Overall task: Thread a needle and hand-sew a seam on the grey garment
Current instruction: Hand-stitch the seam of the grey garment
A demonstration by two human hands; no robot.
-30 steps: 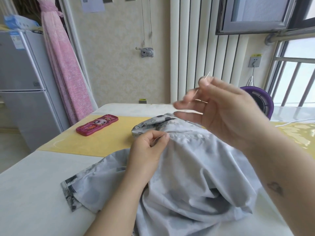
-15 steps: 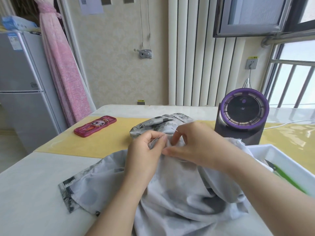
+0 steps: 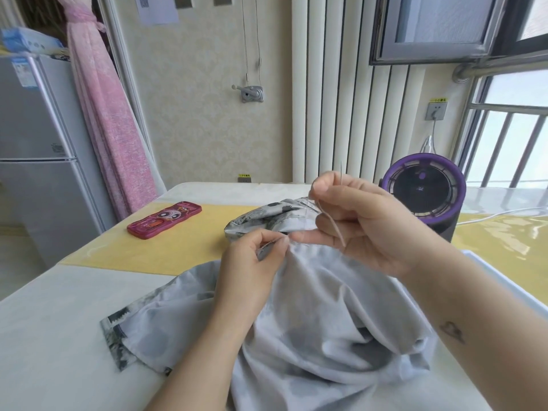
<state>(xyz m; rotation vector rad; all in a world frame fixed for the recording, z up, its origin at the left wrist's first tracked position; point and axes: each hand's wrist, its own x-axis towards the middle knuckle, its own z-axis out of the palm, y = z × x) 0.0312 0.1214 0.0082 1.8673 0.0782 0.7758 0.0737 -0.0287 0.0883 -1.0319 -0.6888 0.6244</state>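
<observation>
The grey garment (image 3: pixel 320 315) lies bunched on the white table (image 3: pixel 53 336) in front of me. My left hand (image 3: pixel 252 268) pinches a fold of its seam edge between thumb and fingers. Just right of it and a little higher, my right hand (image 3: pixel 361 221) pinches a thin needle (image 3: pixel 341 172) that points upward. A pale thread (image 3: pixel 330 221) runs from the needle across my right palm down toward the cloth at the pinched spot.
A pink phone case (image 3: pixel 164 220) lies on the yellow mat (image 3: pixel 178 247) at the left. A purple-rimmed round fan (image 3: pixel 424 191) stands at the back right with a white cable. The white tray's edge (image 3: pixel 510 289) shows beside my right forearm.
Half a second ago my right hand was down at the seam with the needle in the cloth; it has risen, drawing needle and thread up. My left hand kept its pinch.
</observation>
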